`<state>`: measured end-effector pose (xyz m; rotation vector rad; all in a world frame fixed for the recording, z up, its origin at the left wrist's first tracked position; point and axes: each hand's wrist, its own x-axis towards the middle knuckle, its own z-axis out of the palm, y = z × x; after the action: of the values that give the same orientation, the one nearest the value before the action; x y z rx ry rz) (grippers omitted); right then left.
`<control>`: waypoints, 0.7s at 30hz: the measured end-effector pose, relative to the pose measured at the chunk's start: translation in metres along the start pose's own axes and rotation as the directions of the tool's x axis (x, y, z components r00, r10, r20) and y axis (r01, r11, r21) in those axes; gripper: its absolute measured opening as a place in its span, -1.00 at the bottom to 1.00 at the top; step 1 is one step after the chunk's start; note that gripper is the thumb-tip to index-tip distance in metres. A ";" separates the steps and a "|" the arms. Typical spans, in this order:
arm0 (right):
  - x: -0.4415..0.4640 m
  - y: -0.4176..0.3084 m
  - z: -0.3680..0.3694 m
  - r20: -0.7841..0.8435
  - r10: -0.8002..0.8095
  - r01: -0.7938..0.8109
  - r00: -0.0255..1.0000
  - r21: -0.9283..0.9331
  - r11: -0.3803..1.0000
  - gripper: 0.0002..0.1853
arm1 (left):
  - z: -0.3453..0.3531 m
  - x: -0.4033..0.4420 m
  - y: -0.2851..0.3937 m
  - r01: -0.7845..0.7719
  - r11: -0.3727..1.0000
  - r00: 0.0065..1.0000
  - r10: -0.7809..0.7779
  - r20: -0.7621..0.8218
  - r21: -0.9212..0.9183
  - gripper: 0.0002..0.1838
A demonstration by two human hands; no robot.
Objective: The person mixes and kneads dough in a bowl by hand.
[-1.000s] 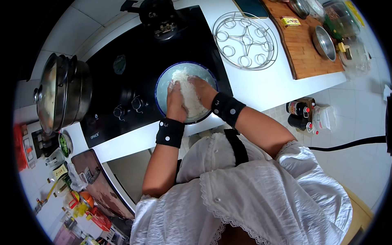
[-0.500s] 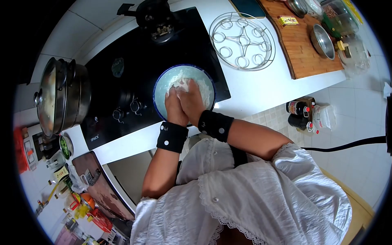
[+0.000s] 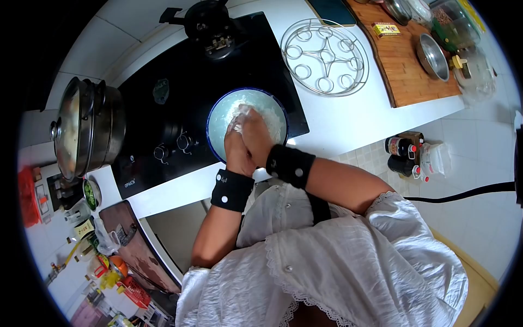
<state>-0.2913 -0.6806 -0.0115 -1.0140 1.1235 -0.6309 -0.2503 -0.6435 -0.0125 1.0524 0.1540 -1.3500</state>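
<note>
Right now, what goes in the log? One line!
left hand: in bowl | right hand: in bowl, beside left | white powder: in bowl | bowl: at stove edge

Our left hand point(image 3: 237, 143) and right hand point(image 3: 255, 129) press together, fingers curled, both wrists black-banded, forearms converging.

Steel steamer pot point(image 3: 90, 128) on the counter point(image 3: 348, 122), left of the knobs point(image 3: 185, 141) | wire rack point(image 3: 326, 57) beside the cutting board point(image 3: 406, 71) | I see a metal bowl point(image 3: 432, 56) and yellow box point(image 3: 386, 29) on that board
</note>
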 end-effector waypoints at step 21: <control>-0.010 0.013 -0.002 0.128 -0.310 0.332 0.942 -0.234 0.914 -0.65 | -0.034 0.019 0.007 -0.020 0.956 1.000 0.018 0.010 0.294 -0.55</control>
<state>-0.2972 -0.6670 -0.0187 -1.4540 0.9820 -0.7077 -0.2237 -0.6352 -0.0400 1.2939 -0.0653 -1.3865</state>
